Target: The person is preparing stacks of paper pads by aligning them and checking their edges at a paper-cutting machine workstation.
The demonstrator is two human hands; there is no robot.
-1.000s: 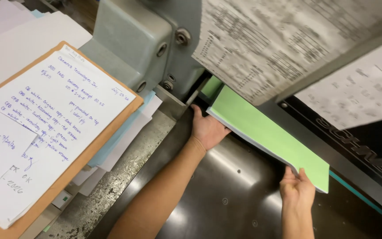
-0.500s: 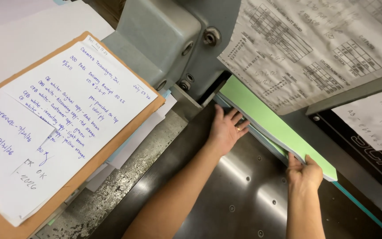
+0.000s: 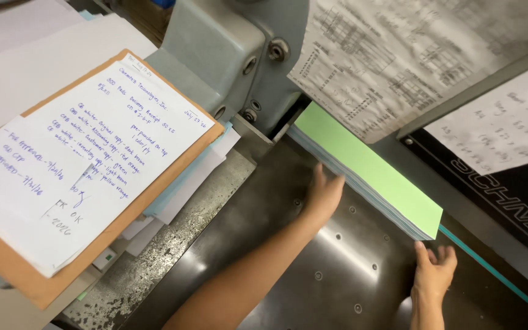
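Left hand (image 3: 324,197) now flat against the green-topped paper stack (image 3: 368,168).

Even, fairly bright light falls from overhead, glaring softly off the dark metal table (image 3: 337,256). The printed sheets (image 3: 410,55) at top look smeared, perhaps from motion blur.

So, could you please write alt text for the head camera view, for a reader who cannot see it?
A person's two bare hands press against a green-topped stack of paper on a dark metal machine bed: the left hand flat on its long edge, the right hand at its near corner. To the left, a handwritten sheet lies on a brown board.
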